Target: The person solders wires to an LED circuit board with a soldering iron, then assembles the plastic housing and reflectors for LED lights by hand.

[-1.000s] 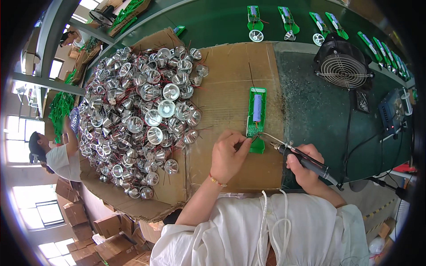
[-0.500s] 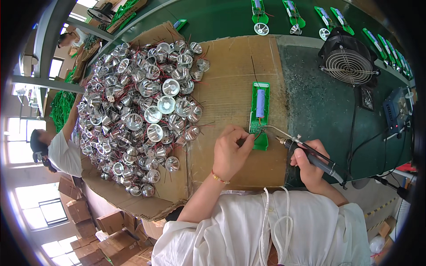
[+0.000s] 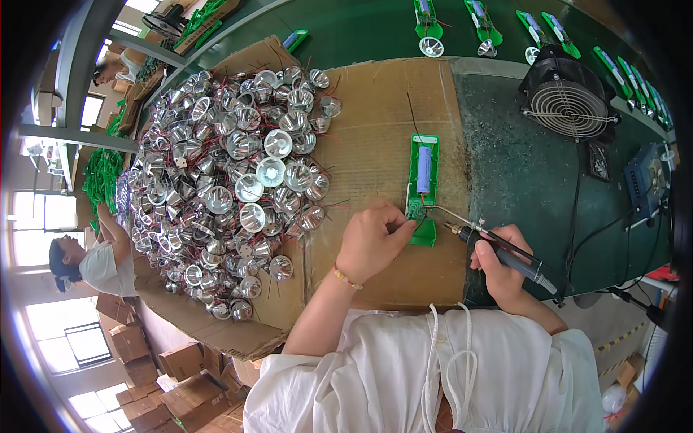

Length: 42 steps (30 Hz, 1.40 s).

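Note:
A green plastic housing point(image 3: 432, 235) lies on the cardboard in front of me, with a purple cylindrical battery point(image 3: 424, 172) and a small circuit board point(image 3: 416, 208) in it. My left hand point(image 3: 375, 238) is closed in a pinch at the board's lower left side. A thin reddish wire point(image 3: 419, 224) shows at its fingertips. In my right hand point(image 3: 503, 263) is a soldering iron point(image 3: 509, 257), gripped like a pen. A thin curved metal tube point(image 3: 449, 214) runs along the iron, its end over the board near my left fingertips. A dark wire point(image 3: 413, 115) sticks up from the housing's far end.
A big heap of silver reflector cups point(image 3: 245, 186) with wires fills the cardboard point(image 3: 375, 144) on the left. To the right stand a black fan point(image 3: 569, 108) and a blue soldering station point(image 3: 646, 180) with cables. More green housings point(image 3: 530, 29) line the far belt. Another person point(image 3: 105, 263) works at left.
My left hand has shifted slightly left and its wrist has turned a little. The iron stays close to the board. Housings on the far belt have moved slightly right; the person at left has pulled an arm in.

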Each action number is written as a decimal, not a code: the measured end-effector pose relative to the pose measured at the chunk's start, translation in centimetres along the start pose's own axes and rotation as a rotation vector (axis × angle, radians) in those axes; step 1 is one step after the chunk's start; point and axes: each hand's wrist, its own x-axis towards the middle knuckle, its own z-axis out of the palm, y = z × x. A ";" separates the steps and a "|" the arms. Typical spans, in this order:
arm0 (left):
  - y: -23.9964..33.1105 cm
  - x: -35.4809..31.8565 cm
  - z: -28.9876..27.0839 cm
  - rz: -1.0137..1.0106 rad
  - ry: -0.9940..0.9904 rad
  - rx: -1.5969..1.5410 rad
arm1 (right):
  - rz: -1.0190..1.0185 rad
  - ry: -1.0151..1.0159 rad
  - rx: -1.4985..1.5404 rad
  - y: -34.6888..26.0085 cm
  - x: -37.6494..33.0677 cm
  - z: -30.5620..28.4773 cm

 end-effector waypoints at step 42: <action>-1.5 1.7 0.4 0.044 0.005 0.028 | -0.056 0.094 -0.255 1.8 -0.1 0.2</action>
